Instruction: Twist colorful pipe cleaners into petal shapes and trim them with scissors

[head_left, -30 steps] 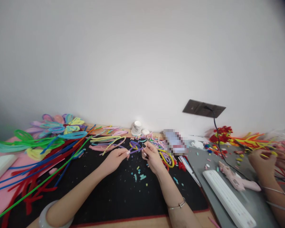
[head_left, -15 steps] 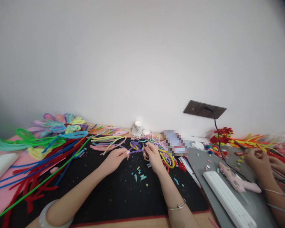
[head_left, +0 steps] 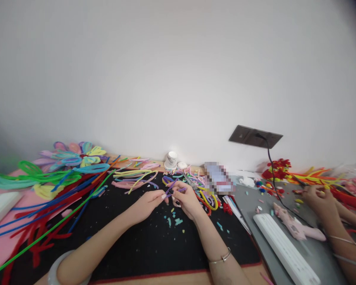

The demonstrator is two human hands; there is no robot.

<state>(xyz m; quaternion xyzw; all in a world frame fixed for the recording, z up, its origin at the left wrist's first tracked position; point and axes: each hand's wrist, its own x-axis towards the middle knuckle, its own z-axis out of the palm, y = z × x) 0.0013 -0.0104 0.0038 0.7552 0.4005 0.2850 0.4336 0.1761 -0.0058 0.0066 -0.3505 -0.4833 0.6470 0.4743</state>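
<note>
Over the middle of the black mat (head_left: 130, 241) both hands are close together on a purple pipe cleaner (head_left: 174, 191). My left hand (head_left: 148, 204) pinches it between thumb and fingertips. My right hand (head_left: 186, 198) is closed on the same piece, its dark-nailed fingers bent round it; part of the pipe cleaner is hidden by the fingers. Just beyond the right hand lies a metal cutting tool (head_left: 190, 181), partly covered. Small teal clippings (head_left: 178, 222) are scattered on the mat below the hands. Loose pastel pipe cleaners (head_left: 136, 179) lie behind my left hand.
A white cup (head_left: 172, 159) stands by the wall, left of a blurred phone (head_left: 220, 178). Red, blue and green pipe cleaners (head_left: 47, 221) spread leftward. At right are a power strip (head_left: 286, 247), a pink glue gun (head_left: 299, 228) and another person's hand (head_left: 320, 202).
My hands have come closer together, and the purple pipe cleaner between them, stretched out before, is now bent and crossed at the fingertips. The other person's hands have shifted slightly.
</note>
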